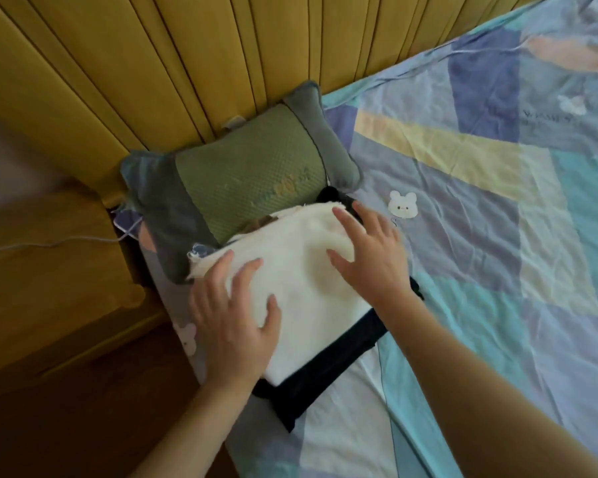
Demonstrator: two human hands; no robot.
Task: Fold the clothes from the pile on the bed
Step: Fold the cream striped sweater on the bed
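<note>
Both hands are lying flat on a folded white garment (301, 291) that is sitting on top of a small stack near the head corner of the bed (497, 236), close to its left edge. The left hand (235, 322) is pressing the near left part of the cloth with fingers spread and straight; the right hand (370, 250) is resting on the far right part in the same way. Neither grip is closing on anything: the palms are open and seem to be smoothing or squaring the fold so the stack is staying neat.

Under the white piece a dark garment (328, 377) is showing along the near and right sides, and it is reading as already folded. The stack's far end is leaning against a green and grey pillow (242, 177), which is propped at the yellow padded headboard (187, 63); that likely keeps the finished clothes out of the working space.

A brownish layer (259, 222) is peeking out between the white cloth and the pillow, too little to identify. No unfolded pile is showing, so I cannot judge how many clothes are remaining. A thin white cable (49, 241) is trailing off the left edge, its ends hidden.
</note>
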